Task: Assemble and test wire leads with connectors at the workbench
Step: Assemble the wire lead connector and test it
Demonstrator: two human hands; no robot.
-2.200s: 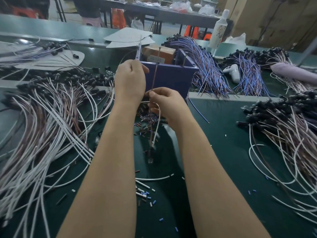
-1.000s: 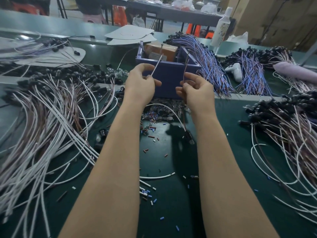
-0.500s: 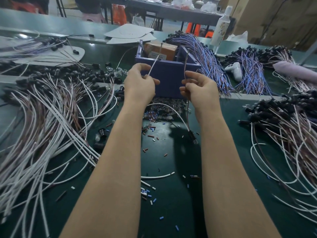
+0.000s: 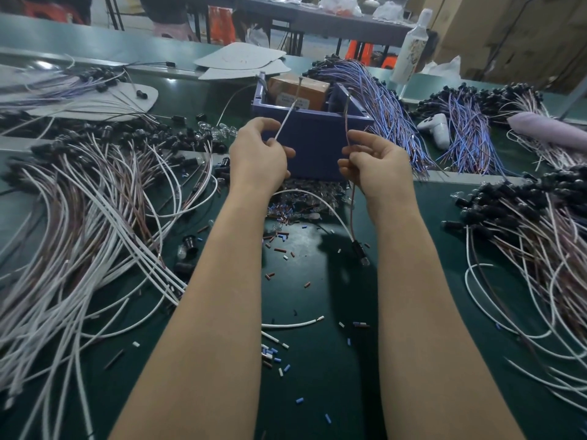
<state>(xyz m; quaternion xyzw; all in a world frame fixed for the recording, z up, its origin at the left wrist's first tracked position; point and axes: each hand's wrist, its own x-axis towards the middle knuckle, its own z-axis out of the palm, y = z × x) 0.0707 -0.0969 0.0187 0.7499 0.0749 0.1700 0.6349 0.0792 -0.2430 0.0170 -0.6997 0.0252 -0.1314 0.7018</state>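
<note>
Left hand (image 4: 259,154): fingers curled, thumb and forefinger pinching the white wire (image 4: 286,120). Its free end sticks up and right, across the front of the purple box (image 4: 313,144).

Right hand (image 4: 378,168): also curled, pinching the brown wire (image 4: 346,122), end pointing straight up by the box's right corner.

Below the hands both wires run down, the white one arcing across, and meet at a small black connector (image 4: 358,249) between the forearms, low over the green mat (image 4: 333,290). Can't tell if it touches the mat.

Around it:
- heap of white/brown leads (image 4: 95,223) on the left, with black ends
- second heap (image 4: 533,236) on the right, same kind
- blue-purple bundle (image 4: 390,115) behind the box, to its right
- cardboard carton (image 4: 301,88) inside the box
- clear bulbs (image 4: 305,198) piled at the box's foot
- insulation offcuts (image 4: 273,357) scattered on the mat
</note>
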